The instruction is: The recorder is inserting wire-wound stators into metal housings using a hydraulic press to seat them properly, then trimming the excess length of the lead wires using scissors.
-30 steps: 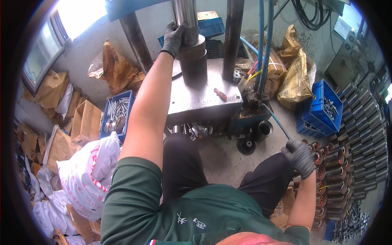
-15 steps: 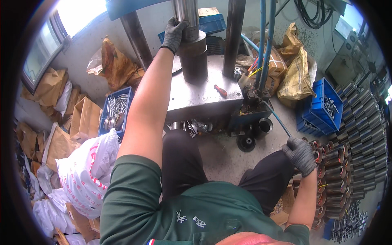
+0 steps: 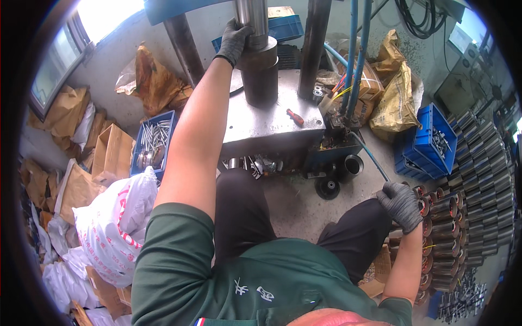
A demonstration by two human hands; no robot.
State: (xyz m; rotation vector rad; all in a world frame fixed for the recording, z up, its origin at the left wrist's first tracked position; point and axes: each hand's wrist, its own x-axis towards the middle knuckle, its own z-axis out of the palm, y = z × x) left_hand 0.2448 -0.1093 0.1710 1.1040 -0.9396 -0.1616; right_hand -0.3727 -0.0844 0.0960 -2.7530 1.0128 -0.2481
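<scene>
Gloves cover both hands. The left hand (image 3: 235,41) is raised to the press, its fingers wrapped around the top of the dark steel cylinder (image 3: 260,76) where the shiny ram (image 3: 251,19) meets it; the grip is closed on that cylinder. The cylinder stands upright on the grey press table (image 3: 272,122), between two dark columns. A small red-handled screwdriver (image 3: 295,117) lies on the table just to the right of the cylinder, apart from it.

The right hand (image 3: 401,204) is low at the person's right side, curled over the row of copper-wound stators (image 3: 443,217) stacked beside the knee; it rests on the nearest one, but whether it grasps it cannot be told. A blue crate (image 3: 432,144) of small metal parts sits beyond that row. To the left, another blue crate (image 3: 152,144) holds steel pins, with a white sack (image 3: 117,223) near the left elbow.
</scene>
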